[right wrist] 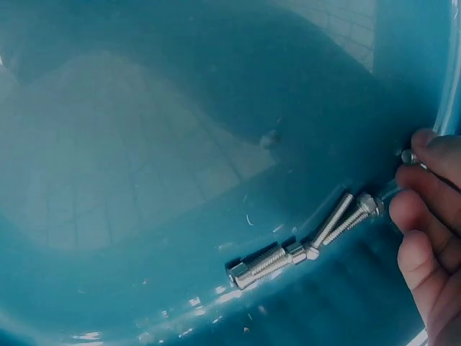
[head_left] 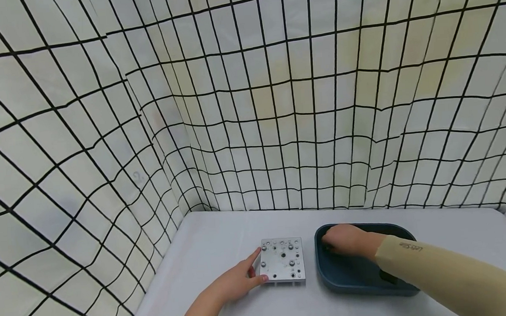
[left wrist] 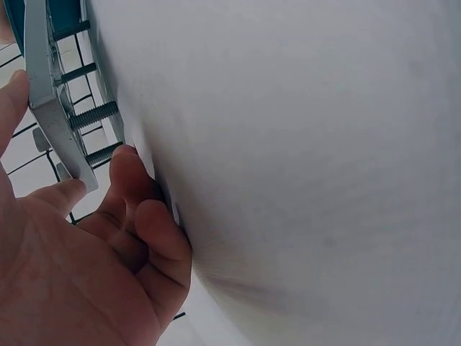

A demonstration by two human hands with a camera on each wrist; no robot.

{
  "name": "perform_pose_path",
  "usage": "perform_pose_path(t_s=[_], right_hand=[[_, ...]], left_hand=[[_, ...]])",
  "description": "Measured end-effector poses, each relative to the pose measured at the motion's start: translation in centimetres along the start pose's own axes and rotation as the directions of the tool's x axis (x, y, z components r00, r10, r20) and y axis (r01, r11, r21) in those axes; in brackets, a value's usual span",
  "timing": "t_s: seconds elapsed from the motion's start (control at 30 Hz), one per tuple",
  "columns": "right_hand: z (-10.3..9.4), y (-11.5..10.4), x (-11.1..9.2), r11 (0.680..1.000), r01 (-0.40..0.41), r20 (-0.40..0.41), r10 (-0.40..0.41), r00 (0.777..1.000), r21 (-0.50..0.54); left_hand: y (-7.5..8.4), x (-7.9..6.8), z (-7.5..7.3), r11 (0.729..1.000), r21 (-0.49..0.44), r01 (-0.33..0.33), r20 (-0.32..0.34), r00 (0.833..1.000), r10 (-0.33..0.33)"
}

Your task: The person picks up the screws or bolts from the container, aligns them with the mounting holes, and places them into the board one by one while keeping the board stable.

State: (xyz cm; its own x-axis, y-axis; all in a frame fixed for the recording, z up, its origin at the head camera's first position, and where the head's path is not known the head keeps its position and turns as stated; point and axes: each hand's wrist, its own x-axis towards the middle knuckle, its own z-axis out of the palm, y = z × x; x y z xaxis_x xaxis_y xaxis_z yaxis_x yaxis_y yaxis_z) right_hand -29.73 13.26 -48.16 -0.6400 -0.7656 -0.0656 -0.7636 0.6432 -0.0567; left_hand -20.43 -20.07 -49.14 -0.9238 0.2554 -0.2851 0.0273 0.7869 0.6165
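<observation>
A square metal plate (head_left: pixel 282 267) with drilled holes and several screws set in it stands on the white table. My left hand (head_left: pixel 232 282) holds its near left corner, thumb on the front edge and index finger at the left side. In the left wrist view, threaded screw shanks (left wrist: pixel 94 115) stick out beneath the plate, and the other fingers curl below it. Inside the blue bin (head_left: pixel 325 274) is my right hand (head_left: pixel 345 238). Its thumb and index finger pinch a small screw (right wrist: pixel 408 156), mostly hidden. Several loose socket-head screws (right wrist: pixel 270 264) lie along the bin's bottom edge.
The bin stands right of the plate, a small gap between them. Black grid netting (head_left: pixel 293 112) over white sheeting rises behind and to the left of the table (head_left: pixel 214 233). The right forearm (head_left: pixel 451 271) crosses the bin's right rim.
</observation>
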Motion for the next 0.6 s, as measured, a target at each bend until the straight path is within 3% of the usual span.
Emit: perform_pose_path(t_s=[0.37,0.6], right_hand=[[-0.6,-0.1,-1.2,0.996,-0.014,-0.010,0.015,1.000,0.085],[-0.6,0.6,-1.8,0.984,-0.096,0.025,0.093,0.995,0.149]], left_hand=[[-0.1,0.2,0.3,1.000,0.005,-0.006,-0.004,1.000,0.006],[-0.4,0.5,0.1,0.999,-0.035,0.000,0.013,1.000,0.000]])
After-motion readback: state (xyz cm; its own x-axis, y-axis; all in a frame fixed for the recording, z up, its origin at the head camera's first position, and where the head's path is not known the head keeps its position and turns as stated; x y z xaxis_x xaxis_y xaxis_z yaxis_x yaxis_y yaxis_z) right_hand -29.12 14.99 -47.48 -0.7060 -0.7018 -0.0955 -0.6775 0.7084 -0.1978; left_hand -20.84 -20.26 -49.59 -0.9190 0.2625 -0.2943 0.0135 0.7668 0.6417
